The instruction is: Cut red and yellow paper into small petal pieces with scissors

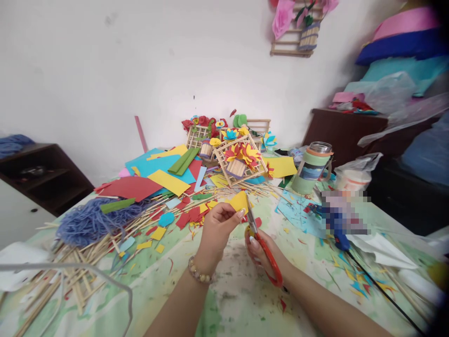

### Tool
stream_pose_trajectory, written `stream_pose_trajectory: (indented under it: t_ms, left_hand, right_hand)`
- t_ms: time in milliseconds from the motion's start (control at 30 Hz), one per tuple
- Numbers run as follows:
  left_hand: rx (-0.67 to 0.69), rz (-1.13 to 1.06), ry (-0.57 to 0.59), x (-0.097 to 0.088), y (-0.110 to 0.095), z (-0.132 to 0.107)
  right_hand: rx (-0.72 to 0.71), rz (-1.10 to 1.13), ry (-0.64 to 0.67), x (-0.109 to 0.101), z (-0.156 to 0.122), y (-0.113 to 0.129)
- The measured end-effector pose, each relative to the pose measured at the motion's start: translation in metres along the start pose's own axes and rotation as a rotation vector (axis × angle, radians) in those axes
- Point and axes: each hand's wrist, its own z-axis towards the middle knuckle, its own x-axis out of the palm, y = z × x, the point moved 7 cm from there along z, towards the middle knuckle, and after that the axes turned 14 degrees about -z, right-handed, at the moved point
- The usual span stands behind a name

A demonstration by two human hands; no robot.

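Note:
My left hand point(216, 229) pinches a small yellow paper piece point(238, 201) between thumb and fingers, just above the table. My right hand point(261, 252) grips red-handled scissors point(268, 255), whose blades point up and meet the right edge of the yellow piece. A beaded bracelet point(199, 272) sits on my left wrist. Both hands hover over the paint-stained green tabletop point(231, 299).
Coloured paper sheets point(157, 173), scraps and wooden sticks point(91, 252) litter the table. Blue yarn point(91, 220) lies at left. Stick frames with paper flowers point(240, 159) stand at the back. A taped jar point(312, 168) and a blue glue gun point(338, 229) with its cord sit at right.

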Motion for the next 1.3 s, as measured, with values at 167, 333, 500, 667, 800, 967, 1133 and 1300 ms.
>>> stream_pose_trajectory:
  t_ms: [167,333,500,667,800,967,1133,1300]
  left_hand:
    - [-0.020,0.021,0.042,0.001,0.001,0.000]
    - [-0.033,0.048,0.050,-0.003,0.001,0.003]
    - [-0.064,0.037,0.057,-0.003,0.001,0.004]
    - [-0.082,0.042,0.058,-0.006,-0.003,0.005]
    - [-0.088,0.056,0.065,-0.009,-0.005,0.006]
    - [-0.111,0.062,0.099,-0.004,-0.003,0.005]
    - [-0.129,0.062,0.125,0.000,-0.003,0.003]
    - [-0.129,0.089,0.126,-0.004,-0.003,0.004]
  right_hand:
    - [-0.041,0.017,0.032,0.001,-0.002,-0.001]
    - [0.013,0.043,0.046,0.002,-0.001,0.002]
    - [0.035,0.007,0.031,0.000,0.000,0.010]
    - [0.049,-0.004,0.048,0.000,-0.001,0.012]
    - [0.084,0.007,0.077,0.001,-0.002,0.010]
    - [0.050,0.048,0.104,0.003,-0.001,0.011]
    - [0.043,0.044,0.092,0.002,-0.001,0.009]
    - [0.061,0.044,0.094,0.000,0.000,0.007]
